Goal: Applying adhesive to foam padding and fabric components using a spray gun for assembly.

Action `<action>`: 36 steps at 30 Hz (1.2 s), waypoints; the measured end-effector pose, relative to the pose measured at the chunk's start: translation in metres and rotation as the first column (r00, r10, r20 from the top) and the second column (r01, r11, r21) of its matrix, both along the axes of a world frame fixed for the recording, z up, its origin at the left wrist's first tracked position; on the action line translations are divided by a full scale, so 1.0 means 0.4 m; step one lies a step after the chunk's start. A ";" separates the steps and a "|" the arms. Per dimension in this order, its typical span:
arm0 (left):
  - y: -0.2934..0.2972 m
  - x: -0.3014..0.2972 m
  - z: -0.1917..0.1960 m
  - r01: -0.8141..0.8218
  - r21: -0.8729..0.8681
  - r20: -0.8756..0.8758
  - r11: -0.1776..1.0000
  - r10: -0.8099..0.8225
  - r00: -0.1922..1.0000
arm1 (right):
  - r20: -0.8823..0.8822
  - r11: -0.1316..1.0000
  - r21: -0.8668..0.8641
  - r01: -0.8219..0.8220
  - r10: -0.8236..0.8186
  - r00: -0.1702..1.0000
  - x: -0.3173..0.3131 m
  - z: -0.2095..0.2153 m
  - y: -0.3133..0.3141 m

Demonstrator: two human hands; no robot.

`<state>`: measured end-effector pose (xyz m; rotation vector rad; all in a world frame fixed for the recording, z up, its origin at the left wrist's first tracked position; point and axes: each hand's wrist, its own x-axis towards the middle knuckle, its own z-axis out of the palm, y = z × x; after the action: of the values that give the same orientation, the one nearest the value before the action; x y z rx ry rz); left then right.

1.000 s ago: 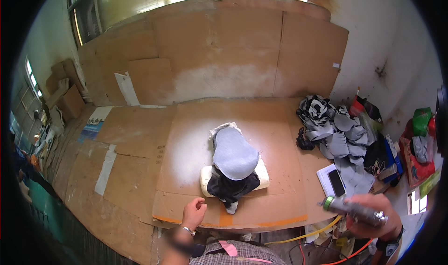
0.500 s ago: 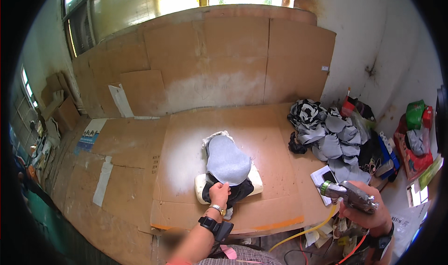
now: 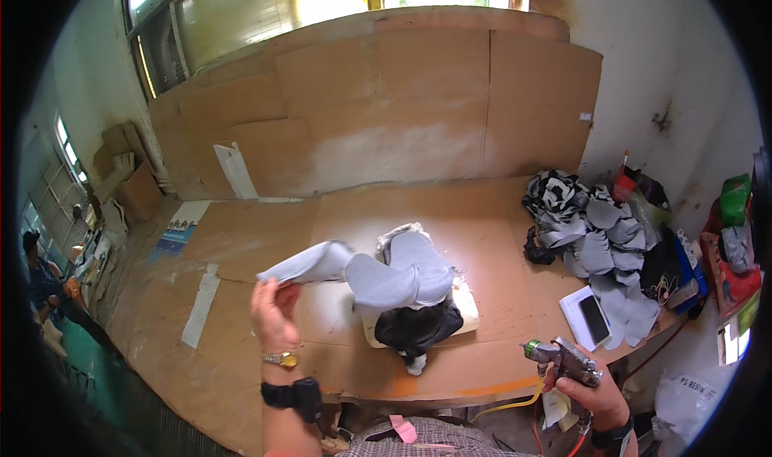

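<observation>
My left hand, wearing a gold watch, is raised left of the work spot. It pinches one end of a curved grey fabric piece, which stretches rightward in the air. Its other end laps over a second grey fabric piece lying on a cream padded block. A bunched black cloth covers the block's near side. On the right, my right hand grips a metal spray gun with a green ring; its nozzle points left. Yellow and red hoses run down below it.
Cardboard covers the table, and a cardboard screen stands behind. At right lie a pile of grey and black fabric pieces, a phone on a white pad, and red bags. Another person is at far left.
My left hand has moved from the black cloth leftward and now holds up a grey fabric piece. The spray gun has shifted slightly left and down. The view has turned a little left.
</observation>
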<state>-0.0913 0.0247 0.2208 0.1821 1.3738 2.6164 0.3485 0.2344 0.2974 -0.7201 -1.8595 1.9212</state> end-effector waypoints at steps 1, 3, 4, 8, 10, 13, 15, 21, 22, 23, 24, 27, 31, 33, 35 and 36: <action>-0.067 -0.022 -0.017 -0.085 -0.026 -0.028 0.996 0.085 0.996 | 0.011 0.999 0.009 -0.038 0.038 0.999 -0.011 -0.009 -0.006; -0.203 -0.069 -0.079 -0.167 0.013 -0.054 0.986 0.168 0.984 | 0.027 0.997 0.005 -0.071 0.070 0.997 -0.038 -0.020 -0.022; -0.273 -0.093 -0.128 -0.196 -0.019 -0.028 0.980 0.195 0.980 | 0.050 0.998 0.006 -0.066 0.065 0.997 -0.054 -0.022 -0.033; -0.504 -0.138 -0.422 -0.497 -0.190 -0.130 0.846 0.480 0.867 | 0.095 0.992 0.032 -0.119 0.116 0.989 -0.135 -0.015 -0.082; -0.629 -0.116 -0.557 -0.203 -0.552 0.326 0.809 0.434 0.840 | 0.115 0.991 0.034 -0.133 0.128 0.985 -0.169 -0.012 -0.112; -0.680 -0.056 -0.699 0.011 -0.511 0.770 0.860 0.452 0.450 | 0.153 0.974 0.163 -0.158 0.134 0.979 -0.221 -0.025 -0.144; -0.630 -0.020 -0.738 0.140 -0.670 0.611 0.729 0.435 0.661 | 0.164 0.984 0.144 -0.102 0.077 0.983 -0.249 -0.046 -0.161; -0.234 0.027 -0.647 0.439 -0.525 0.501 0.729 -0.152 0.852 | 0.090 0.942 0.292 -0.166 0.146 0.985 -0.313 -0.094 -0.201; -0.163 0.052 -0.619 0.487 -0.484 0.524 0.727 -0.205 0.827 | 0.107 0.946 0.278 -0.170 0.145 0.984 -0.312 -0.097 -0.209; -0.096 0.069 -0.589 0.225 -0.803 0.143 0.552 -0.188 0.972 | 0.088 0.942 0.291 -0.164 0.145 0.986 -0.308 -0.100 -0.216; -0.034 0.081 -0.557 -0.085 -0.947 -0.174 0.309 -0.273 0.946 | 0.124 0.942 0.288 -0.173 0.143 0.982 -0.299 -0.100 -0.221; 0.054 0.140 -0.491 -0.461 -0.819 -0.572 0.340 -0.546 0.612 | 0.194 0.947 0.277 -0.164 0.112 0.975 -0.262 -0.100 -0.221; 0.130 0.133 -0.500 -0.308 -0.944 -0.298 0.117 -0.703 0.646 | 0.206 0.972 0.218 -0.093 0.047 0.977 -0.205 -0.107 -0.199; 0.137 0.090 -0.496 -0.027 -0.981 -0.142 0.191 -0.618 0.774 | 0.189 0.960 0.277 -0.041 -0.013 0.982 -0.163 -0.107 -0.184; 0.147 0.041 -0.453 0.252 -0.815 0.030 0.522 -0.396 0.918 | 0.221 0.973 0.232 0.009 -0.062 0.973 -0.111 -0.107 -0.163; 0.144 0.019 -0.412 0.247 -0.648 0.009 0.720 -0.318 0.948 | 0.239 0.981 0.193 0.031 -0.078 0.968 -0.088 -0.110 -0.154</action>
<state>-0.0836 0.0825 0.0559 0.3932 2.0072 1.7752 0.3133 0.1729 0.2533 -0.9732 -2.1095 1.6546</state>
